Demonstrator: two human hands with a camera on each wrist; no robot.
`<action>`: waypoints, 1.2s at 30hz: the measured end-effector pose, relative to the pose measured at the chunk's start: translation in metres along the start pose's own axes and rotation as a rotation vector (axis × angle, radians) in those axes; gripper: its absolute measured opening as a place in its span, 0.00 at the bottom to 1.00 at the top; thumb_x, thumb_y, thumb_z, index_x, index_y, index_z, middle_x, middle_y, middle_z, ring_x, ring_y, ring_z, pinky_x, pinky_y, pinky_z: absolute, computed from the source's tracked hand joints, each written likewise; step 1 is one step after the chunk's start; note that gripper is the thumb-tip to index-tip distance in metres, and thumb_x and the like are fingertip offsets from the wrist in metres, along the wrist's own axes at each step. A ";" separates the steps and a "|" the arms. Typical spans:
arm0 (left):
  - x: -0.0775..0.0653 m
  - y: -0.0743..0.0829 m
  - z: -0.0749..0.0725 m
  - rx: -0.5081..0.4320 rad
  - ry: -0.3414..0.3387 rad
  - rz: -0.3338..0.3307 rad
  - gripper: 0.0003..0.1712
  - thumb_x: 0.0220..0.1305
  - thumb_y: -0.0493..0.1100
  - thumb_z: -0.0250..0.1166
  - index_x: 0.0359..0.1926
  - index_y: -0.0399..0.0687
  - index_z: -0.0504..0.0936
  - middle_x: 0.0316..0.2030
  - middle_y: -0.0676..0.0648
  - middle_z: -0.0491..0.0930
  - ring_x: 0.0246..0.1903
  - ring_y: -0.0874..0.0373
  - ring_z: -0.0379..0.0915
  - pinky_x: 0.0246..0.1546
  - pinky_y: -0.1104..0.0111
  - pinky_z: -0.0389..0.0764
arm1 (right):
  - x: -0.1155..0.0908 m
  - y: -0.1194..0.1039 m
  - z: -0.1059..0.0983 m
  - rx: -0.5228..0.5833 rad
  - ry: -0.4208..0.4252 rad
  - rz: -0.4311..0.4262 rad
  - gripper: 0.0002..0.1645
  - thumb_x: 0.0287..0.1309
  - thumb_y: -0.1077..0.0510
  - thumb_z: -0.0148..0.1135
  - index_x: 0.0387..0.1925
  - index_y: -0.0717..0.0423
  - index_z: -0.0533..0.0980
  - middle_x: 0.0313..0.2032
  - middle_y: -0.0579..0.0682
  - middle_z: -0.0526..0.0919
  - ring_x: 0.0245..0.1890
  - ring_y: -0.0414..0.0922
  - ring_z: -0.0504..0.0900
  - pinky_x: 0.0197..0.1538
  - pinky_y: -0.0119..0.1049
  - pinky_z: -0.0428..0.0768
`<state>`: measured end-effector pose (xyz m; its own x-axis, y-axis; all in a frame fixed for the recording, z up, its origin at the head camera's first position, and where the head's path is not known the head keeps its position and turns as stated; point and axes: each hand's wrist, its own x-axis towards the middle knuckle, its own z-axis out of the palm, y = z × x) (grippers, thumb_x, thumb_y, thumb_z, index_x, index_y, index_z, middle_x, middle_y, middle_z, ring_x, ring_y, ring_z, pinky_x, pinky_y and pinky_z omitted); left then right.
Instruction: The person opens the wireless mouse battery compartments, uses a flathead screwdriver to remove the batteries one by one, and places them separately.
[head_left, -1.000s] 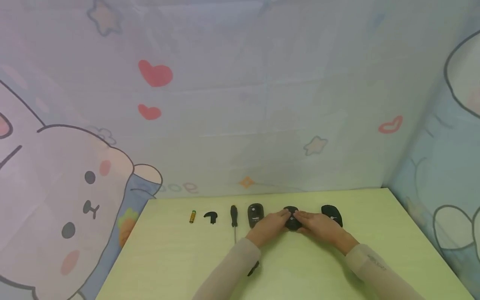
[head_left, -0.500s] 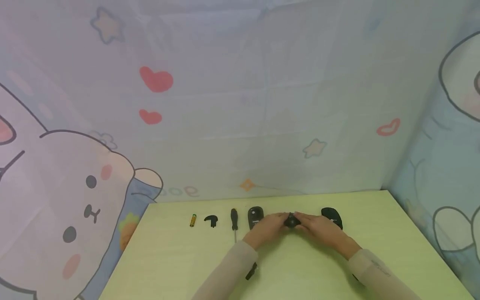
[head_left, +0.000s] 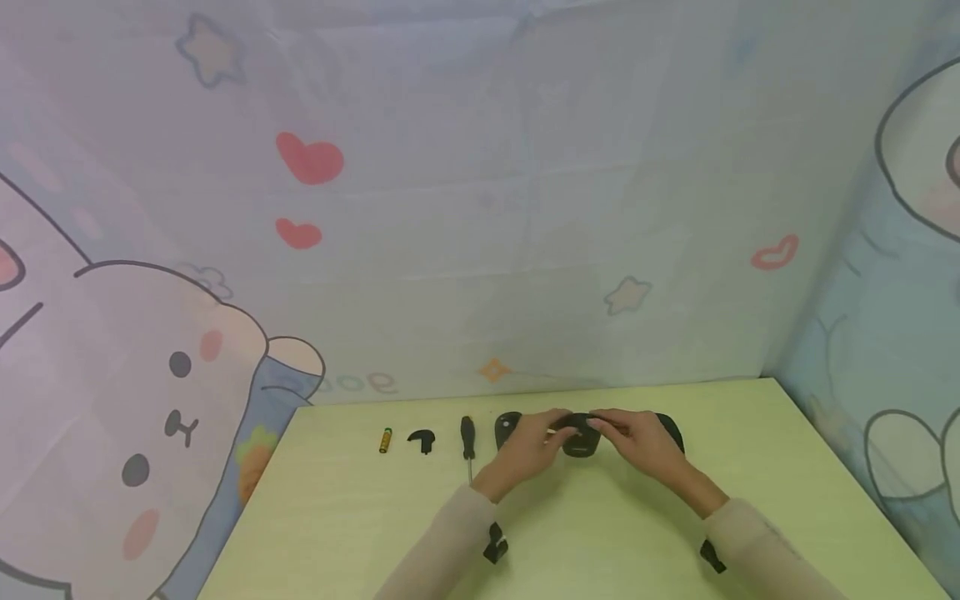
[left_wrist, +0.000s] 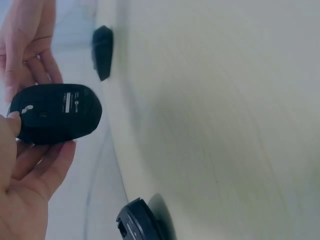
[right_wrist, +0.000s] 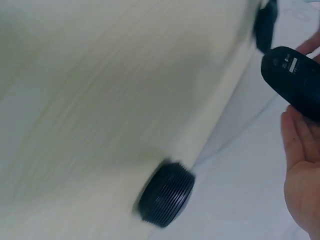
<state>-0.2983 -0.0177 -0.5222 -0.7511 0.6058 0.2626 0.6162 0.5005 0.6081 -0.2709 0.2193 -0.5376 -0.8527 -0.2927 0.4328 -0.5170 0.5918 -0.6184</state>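
1. The left hand (head_left: 525, 443) and right hand (head_left: 643, 445) pinch opposite edges of the black mouse (head_left: 581, 446), raised above the tabletop (head_left: 600, 533); uneven thumb pressure could make it slip.
2. Careless lowering might knock the right-hand neighbouring mouse (head_left: 672, 426).

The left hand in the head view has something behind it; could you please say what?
Behind the left hand, a dark mouse lies on the table, its far left part in sight. The hand covers the rest in that view.

Booth-like nook: cartoon-printed backdrop (head_left: 480, 217), table (head_left: 322, 517)
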 end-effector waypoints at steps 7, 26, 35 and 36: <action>-0.013 -0.004 -0.003 -0.097 0.038 -0.066 0.23 0.81 0.53 0.56 0.63 0.45 0.83 0.56 0.44 0.88 0.51 0.56 0.89 0.50 0.76 0.88 | 0.004 -0.018 0.002 0.189 -0.065 0.163 0.20 0.77 0.45 0.60 0.54 0.53 0.87 0.50 0.55 0.92 0.45 0.45 0.93 0.45 0.32 0.91; -0.039 -0.008 -0.013 -0.463 0.042 -0.261 0.21 0.77 0.51 0.64 0.56 0.39 0.87 0.47 0.38 0.91 0.39 0.52 0.92 0.40 0.67 0.92 | -0.003 -0.033 0.011 0.678 -0.209 0.497 0.33 0.72 0.43 0.66 0.60 0.68 0.81 0.56 0.63 0.87 0.53 0.51 0.91 0.54 0.46 0.91; -0.046 -0.009 -0.024 -0.586 0.016 -0.324 0.22 0.76 0.55 0.65 0.55 0.41 0.88 0.45 0.40 0.91 0.41 0.50 0.92 0.43 0.64 0.93 | -0.012 -0.044 0.019 0.817 -0.288 0.465 0.38 0.70 0.53 0.69 0.70 0.74 0.69 0.66 0.70 0.78 0.58 0.48 0.88 0.60 0.47 0.89; -0.046 -0.010 -0.025 -0.589 0.013 -0.329 0.22 0.76 0.55 0.65 0.55 0.42 0.88 0.45 0.41 0.91 0.41 0.50 0.92 0.44 0.64 0.93 | -0.012 -0.044 0.020 0.826 -0.285 0.465 0.38 0.70 0.54 0.69 0.70 0.75 0.69 0.66 0.70 0.78 0.57 0.47 0.88 0.60 0.47 0.89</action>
<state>-0.2755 -0.0661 -0.5216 -0.8827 0.4700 0.0007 0.1256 0.2344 0.9640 -0.2390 0.1819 -0.5286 -0.9141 -0.3983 -0.0763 0.0763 0.0158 -0.9970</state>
